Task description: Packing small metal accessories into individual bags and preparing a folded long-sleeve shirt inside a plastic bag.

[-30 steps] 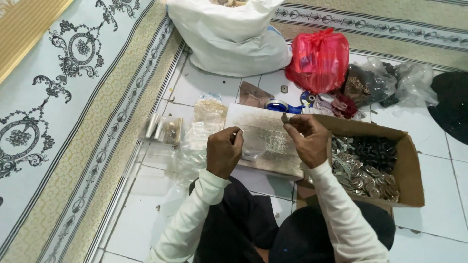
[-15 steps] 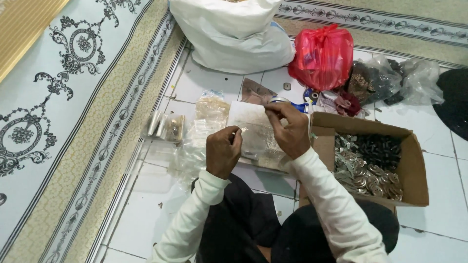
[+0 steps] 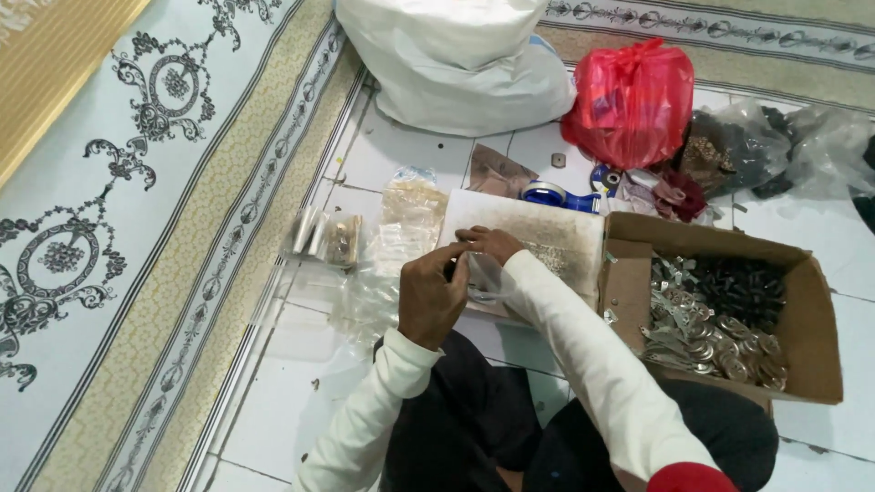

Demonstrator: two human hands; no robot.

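Note:
My left hand (image 3: 430, 296) is closed around a small clear plastic bag (image 3: 481, 278), held over the near edge of a white tray (image 3: 583, 239) that carries small metal pieces. My right hand (image 3: 490, 242) reaches across to the bag's mouth, its fingertips pinched together there. What the fingers hold is too small to see. Both hands touch the bag. To the right stands an open cardboard box (image 3: 807, 301) with several silver and dark metal parts in it.
A pile of clear bags (image 3: 401, 223) and small filled packets (image 3: 330, 237) lie left of the tray. A blue tape dispenser (image 3: 556, 194), a red plastic bag (image 3: 633, 100), a big white sack (image 3: 465, 59) and clear bags of dark parts (image 3: 738, 146) sit beyond. Patterned carpet (image 3: 137, 182) runs along the left.
My right hand has moved left from near the cardboard box to the clear bag in my left hand. The left hand has stayed about where it was.

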